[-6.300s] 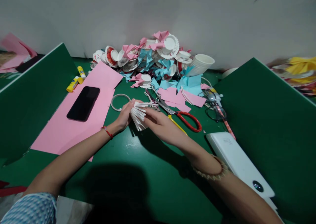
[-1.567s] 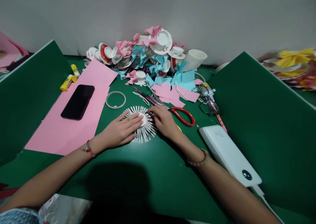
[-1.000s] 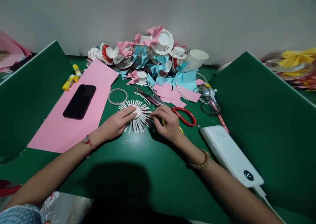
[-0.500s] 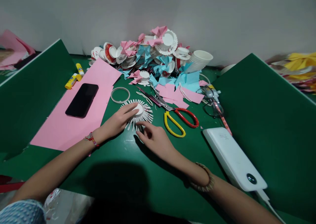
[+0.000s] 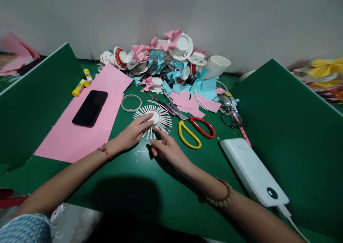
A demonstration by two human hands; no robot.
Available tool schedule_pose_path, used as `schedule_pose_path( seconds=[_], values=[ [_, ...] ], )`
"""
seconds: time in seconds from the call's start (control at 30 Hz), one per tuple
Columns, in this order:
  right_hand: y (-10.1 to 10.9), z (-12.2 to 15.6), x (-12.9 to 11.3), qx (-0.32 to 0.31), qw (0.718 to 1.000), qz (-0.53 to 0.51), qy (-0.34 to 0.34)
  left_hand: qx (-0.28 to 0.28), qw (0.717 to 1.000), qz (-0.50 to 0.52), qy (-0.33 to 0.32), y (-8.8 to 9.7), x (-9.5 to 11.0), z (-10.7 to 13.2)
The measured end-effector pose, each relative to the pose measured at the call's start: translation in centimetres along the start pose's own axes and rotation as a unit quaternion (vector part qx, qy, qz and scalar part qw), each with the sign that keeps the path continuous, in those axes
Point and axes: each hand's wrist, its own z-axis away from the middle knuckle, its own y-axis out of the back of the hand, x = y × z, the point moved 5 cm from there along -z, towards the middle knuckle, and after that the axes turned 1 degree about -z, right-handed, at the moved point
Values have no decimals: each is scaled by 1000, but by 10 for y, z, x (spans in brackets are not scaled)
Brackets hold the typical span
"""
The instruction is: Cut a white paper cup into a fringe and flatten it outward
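A white paper cup cut into strips and fanned flat [image 5: 158,115] lies on the green table [image 5: 166,186]. My left hand [image 5: 131,134] rests beside it, its fingertips pressing on the round middle, fingers stretched out. My right hand [image 5: 166,148] lies just in front of the fanned cup, its fingers pinching or pressing one of the near strips. Red and yellow scissors [image 5: 193,127] lie to the right of my hands.
A black phone [image 5: 90,108] lies on a pink sheet [image 5: 80,128]; glue sticks [image 5: 81,84] beyond it. A pile of finished paper flowers and stacked cups [image 5: 171,62] sits at the back. A white ring [image 5: 131,102], glasses [image 5: 230,110], a white power bank [image 5: 253,171] and green dividers [image 5: 289,128] surround.
The strip-cut cup went from held in both hands to spread flat on the table. My right hand moved from the scissors side round to the near strips; the left stays on the middle.
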Motion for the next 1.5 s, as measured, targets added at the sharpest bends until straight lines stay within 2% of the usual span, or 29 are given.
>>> schedule_pose_path(
  seconds=[0.27,0.47,0.6,0.77,0.87,0.97,1.03,1.2,1.37,1.5],
  values=[
    [4,-9,6,15,997,-76,-17,11,998,-61,-16,3,3,-3],
    [10,-16,3,18,995,-93,-30,2,999,-44,-19,3,3,-5],
    [10,-17,-1,9,998,-49,-27,-2,999,-27,-16,3,2,-5],
    [13,-15,-10,-5,996,90,20,-10,999,-27,-15,2,2,-4],
    [24,-12,-23,48,973,199,106,-6,999,-34,-22,4,4,-3],
    [36,-9,-38,128,927,285,210,-1,998,-47,-40,8,10,-3],
    [39,-8,-43,144,895,324,270,9,997,-47,-54,11,15,-3],
    [36,-16,-35,98,846,385,355,34,997,-6,-63,13,14,-2],
    [40,-24,-22,69,825,411,382,30,999,36,-28,11,-2,0],
    [42,-24,-18,61,811,419,404,18,998,55,-27,10,-6,1]
  ],
)
